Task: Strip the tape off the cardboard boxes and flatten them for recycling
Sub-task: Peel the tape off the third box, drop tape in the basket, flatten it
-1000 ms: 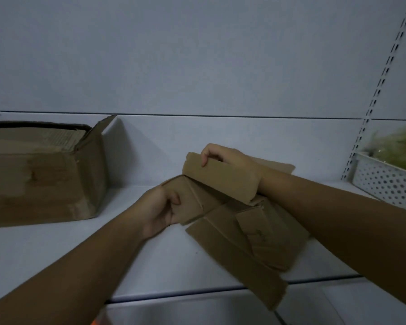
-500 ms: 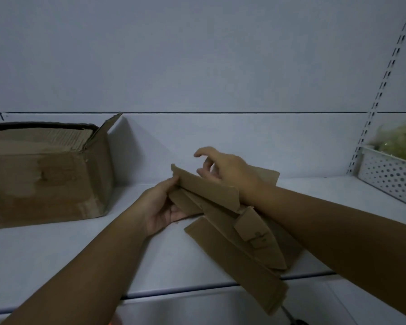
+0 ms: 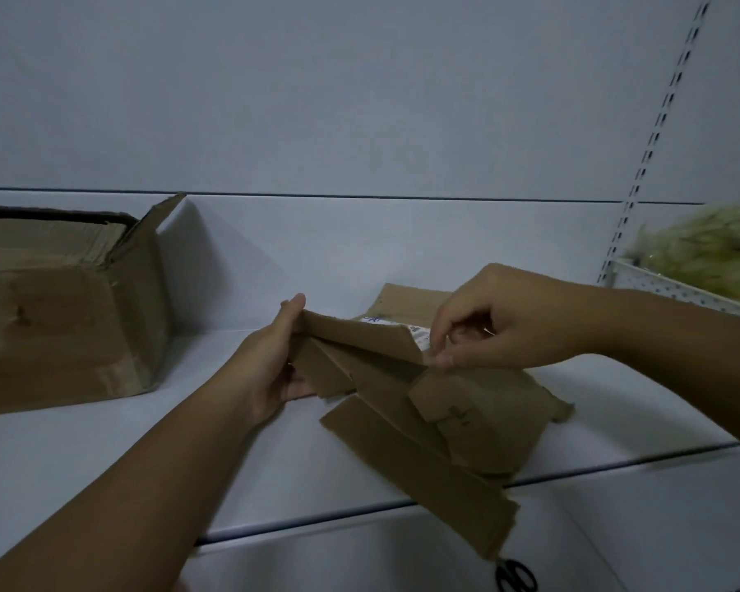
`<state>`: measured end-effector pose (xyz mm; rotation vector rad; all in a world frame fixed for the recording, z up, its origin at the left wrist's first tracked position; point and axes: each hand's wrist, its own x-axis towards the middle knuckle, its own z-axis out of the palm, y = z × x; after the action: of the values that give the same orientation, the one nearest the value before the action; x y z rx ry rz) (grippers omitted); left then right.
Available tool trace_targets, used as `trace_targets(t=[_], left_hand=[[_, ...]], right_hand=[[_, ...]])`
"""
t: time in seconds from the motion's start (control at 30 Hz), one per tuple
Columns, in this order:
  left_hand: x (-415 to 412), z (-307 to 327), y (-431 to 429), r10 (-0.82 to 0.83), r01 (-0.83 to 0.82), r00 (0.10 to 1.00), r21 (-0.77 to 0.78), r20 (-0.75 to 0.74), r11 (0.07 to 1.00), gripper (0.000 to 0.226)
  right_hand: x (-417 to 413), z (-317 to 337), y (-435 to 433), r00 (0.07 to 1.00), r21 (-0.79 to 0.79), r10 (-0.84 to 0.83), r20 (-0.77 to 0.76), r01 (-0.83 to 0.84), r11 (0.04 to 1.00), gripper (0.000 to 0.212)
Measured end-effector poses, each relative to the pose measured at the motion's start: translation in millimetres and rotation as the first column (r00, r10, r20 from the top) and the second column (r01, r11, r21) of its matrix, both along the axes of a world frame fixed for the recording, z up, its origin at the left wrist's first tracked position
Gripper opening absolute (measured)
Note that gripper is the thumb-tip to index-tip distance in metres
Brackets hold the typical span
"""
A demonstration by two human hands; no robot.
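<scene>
A small brown cardboard box [image 3: 466,420], opened out and partly collapsed, lies on the white shelf [image 3: 103,463] in the middle of the head view, one long flap hanging over the shelf's front edge. My left hand [image 3: 274,365] grips the box's left end, thumb up along the raised flap. My right hand [image 3: 496,322] pinches the right corner of that raised flap beside a white printed label [image 3: 417,333]. Whether tape sits between the fingers I cannot tell.
A larger open cardboard box [image 3: 65,309] with tape patches stands on the shelf at left. A white perforated basket [image 3: 676,288] with yellowish contents sits at right. Black scissors [image 3: 515,576] lie on the lower shelf beneath the hanging flap.
My right hand has left the top of the flap and come to its right corner, now pinching there. The flap has dropped lower, uncovering the white label. My left hand has kept its grip.
</scene>
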<state>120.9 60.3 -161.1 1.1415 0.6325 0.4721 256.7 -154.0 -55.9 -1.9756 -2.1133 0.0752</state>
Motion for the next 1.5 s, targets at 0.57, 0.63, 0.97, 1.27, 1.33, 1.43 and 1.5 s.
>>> trace_targets(t=[0.57, 0.63, 0.97, 1.27, 1.33, 1.43, 1.5], left_hand=[[-6.0, 1.9, -10.7, 0.001, 0.003, 0.995, -0.037, 0.1, 0.999, 0.058], [-6.3, 1.7, -10.5, 0.01, -0.004, 0.994, -0.052, 0.109, 0.999, 0.056], [-4.4, 0.5, -12.6, -0.029, 0.033, 0.985, -0.025, 0.172, 0.999, 0.048], [-5.1, 2.4, -8.5, -0.005, 0.045, 0.977, -0.186, 0.211, 0.981, 0.02], [-5.7, 3.1, -7.7, 0.001, 0.019, 0.991, -0.144, 0.136, 0.989, 0.027], [-7.1, 3.1, -6.1, -0.028, 0.029, 0.999, -0.036, 0.029, 0.999, 0.033], [-8.5, 3.4, -5.0, -0.044, 0.045, 0.999, -0.011, 0.015, 0.999, 0.041]], right_hand=[[-24.3, 6.4, 4.7, 0.784, -0.174, 0.096, 0.614, 0.015, 0.985, 0.024], [-26.9, 5.8, 5.9, 0.753, -0.196, 0.105, 0.649, 0.031, 0.98, 0.029], [-23.8, 16.7, 14.8, 0.815, -0.364, 0.014, 0.579, 0.243, 0.899, 0.016], [-4.2, 29.8, 11.5, 0.973, -0.464, -0.102, -0.207, -0.006, 0.886, 0.029], [-2.2, 20.6, 9.0, 0.88, -0.448, -0.125, -0.458, -0.107, 0.888, 0.023], [9.2, -20.3, 6.1, 0.903, -0.168, -0.19, -0.385, 0.134, 0.977, 0.026], [15.4, -61.4, 2.0, 0.929, -0.042, -0.37, 0.002, 0.37, 0.928, 0.055]])
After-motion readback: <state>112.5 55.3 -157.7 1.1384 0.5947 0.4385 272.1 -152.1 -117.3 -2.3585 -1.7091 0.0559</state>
